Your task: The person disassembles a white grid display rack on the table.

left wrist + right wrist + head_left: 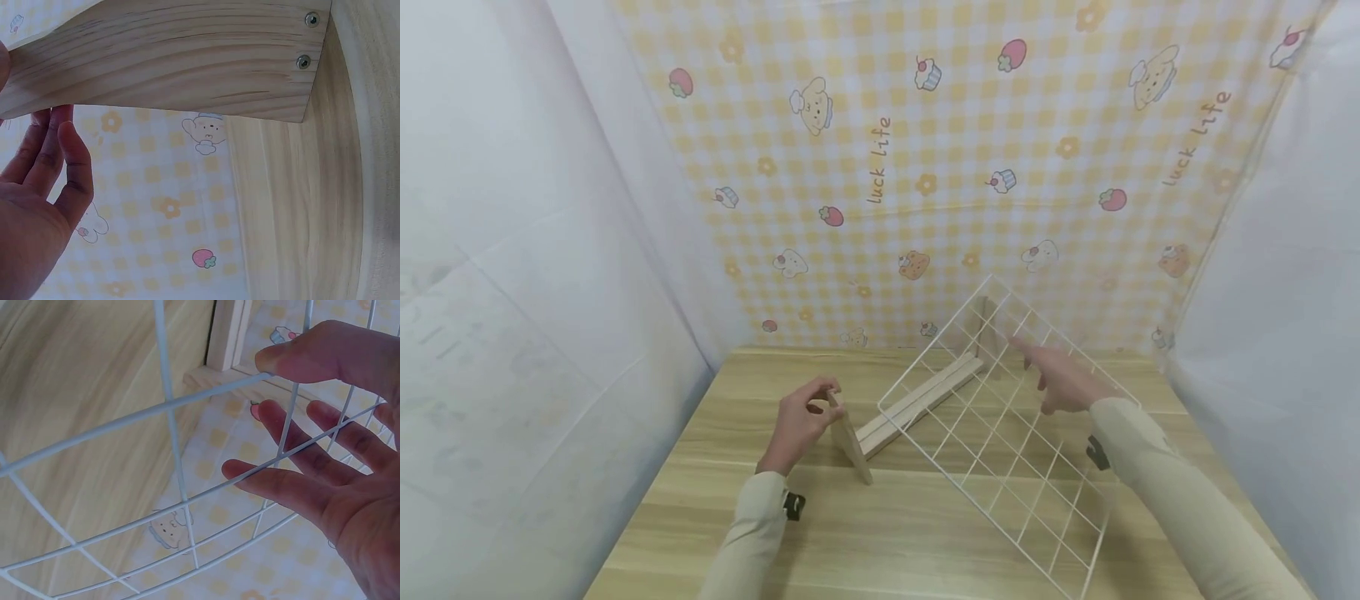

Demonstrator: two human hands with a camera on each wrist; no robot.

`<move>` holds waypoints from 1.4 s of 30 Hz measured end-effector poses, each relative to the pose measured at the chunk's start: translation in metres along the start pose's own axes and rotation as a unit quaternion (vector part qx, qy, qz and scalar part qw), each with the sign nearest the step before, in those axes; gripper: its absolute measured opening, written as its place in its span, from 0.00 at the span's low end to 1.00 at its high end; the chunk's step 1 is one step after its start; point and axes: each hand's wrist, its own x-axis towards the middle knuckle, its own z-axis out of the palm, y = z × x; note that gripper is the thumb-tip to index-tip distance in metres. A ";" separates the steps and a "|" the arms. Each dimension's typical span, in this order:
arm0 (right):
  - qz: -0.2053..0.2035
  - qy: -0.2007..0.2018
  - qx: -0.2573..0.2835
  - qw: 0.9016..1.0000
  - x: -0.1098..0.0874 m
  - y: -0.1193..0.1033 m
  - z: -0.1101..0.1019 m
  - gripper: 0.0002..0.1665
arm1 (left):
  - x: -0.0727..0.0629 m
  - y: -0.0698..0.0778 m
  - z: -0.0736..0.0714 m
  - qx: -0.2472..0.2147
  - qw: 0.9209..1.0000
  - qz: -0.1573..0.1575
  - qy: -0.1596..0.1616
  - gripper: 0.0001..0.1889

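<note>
A wooden stand lies slantwise across the table, with two slats joining a board at each end. My left hand pinches the top of the near end board between thumb and fingers. In the left wrist view two screw heads show on that board's face. A white wire grid panel leans at a slant over the stand and in front of its far end board. My right hand holds the grid, its thumb on one wire and the fingers among the other wires.
The wood-grain table runs back to a yellow checked cloth with cartoon prints. White sheets hang at the left and right. Each wrist wears a small black device, such as the left one.
</note>
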 end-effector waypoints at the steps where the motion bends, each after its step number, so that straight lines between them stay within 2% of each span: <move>1: -0.002 -0.001 0.001 1.000 -0.001 0.000 0.001 0.78 | -0.002 0.001 0.000 -0.002 1.000 -0.007 -0.001 0.17; 7: -0.011 -0.011 0.013 1.000 -0.005 0.004 0.012 0.76 | -0.010 0.001 0.002 -0.010 1.000 -0.027 0.003 0.18; 18: -0.001 -0.033 0.001 0.999 -0.011 0.018 0.021 0.74 | -0.019 0.007 0.005 0.014 1.000 0.010 0.023 0.19; 25: -0.006 -0.050 0.003 0.999 -0.014 0.018 0.024 0.72 | -0.024 0.009 0.008 0.012 0.999 0.014 0.031 0.19; 29: -0.013 -0.051 -0.010 0.999 -0.016 0.020 0.031 0.71 | -0.026 0.010 0.011 0.008 0.999 0.018 0.032 0.19; 36: 0.001 -0.057 -0.047 0.997 -0.018 0.025 0.043 0.70 | -0.028 0.013 0.014 0.021 0.999 0.017 0.029 0.19; 42: -0.028 -0.055 -0.076 0.995 -0.018 0.034 0.054 0.66 | -0.030 0.015 0.014 0.019 0.999 0.017 0.028 0.18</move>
